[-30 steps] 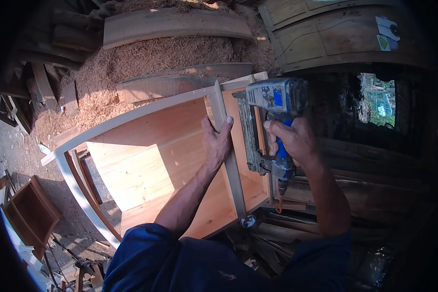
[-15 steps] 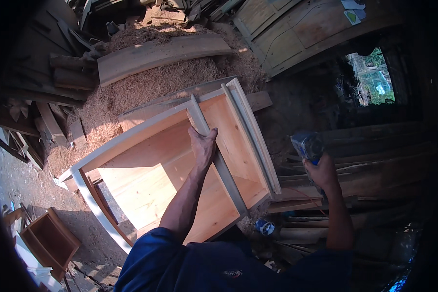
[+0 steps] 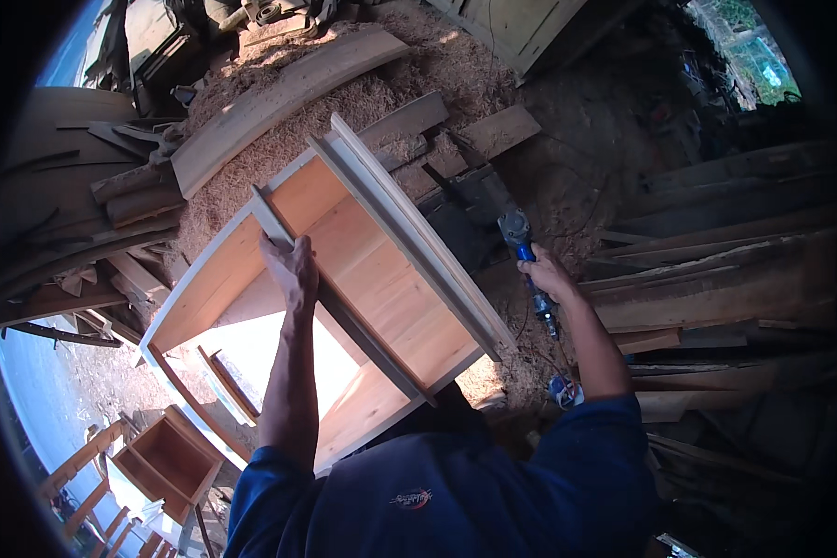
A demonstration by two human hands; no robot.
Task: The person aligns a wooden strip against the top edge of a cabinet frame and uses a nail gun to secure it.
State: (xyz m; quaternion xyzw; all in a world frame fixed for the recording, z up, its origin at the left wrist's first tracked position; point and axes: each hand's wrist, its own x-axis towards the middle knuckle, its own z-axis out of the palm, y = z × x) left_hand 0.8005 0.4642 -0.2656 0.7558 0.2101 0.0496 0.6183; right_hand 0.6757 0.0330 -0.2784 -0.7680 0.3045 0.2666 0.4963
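Note:
My left hand (image 3: 291,268) is closed around a narrow wooden rail (image 3: 367,339) that crosses the open face of a pale wooden cabinet carcass (image 3: 409,302). The carcass lies tilted in front of me, with a moulded edge along its right side. My right hand (image 3: 549,276) grips a blue-and-grey air nail gun (image 3: 527,253) by its handle. The tool is apart from the cabinet, just off its right edge. A metal fitting and a thin reddish hose show at the handle's lower end. The tool's nose is hidden.
Wood shavings (image 3: 381,88) and a long curved-looking board (image 3: 279,107) lie beyond the cabinet. Stacked planks (image 3: 716,279) fill the right side. A small brown wooden box (image 3: 172,460) stands at lower left. A large wooden panel (image 3: 521,28) is at the back.
The view has turned, so the cabinet appears farther left. The nail gun has come nearer to the cabinet's right edge. My left hand keeps its hold on the rail.

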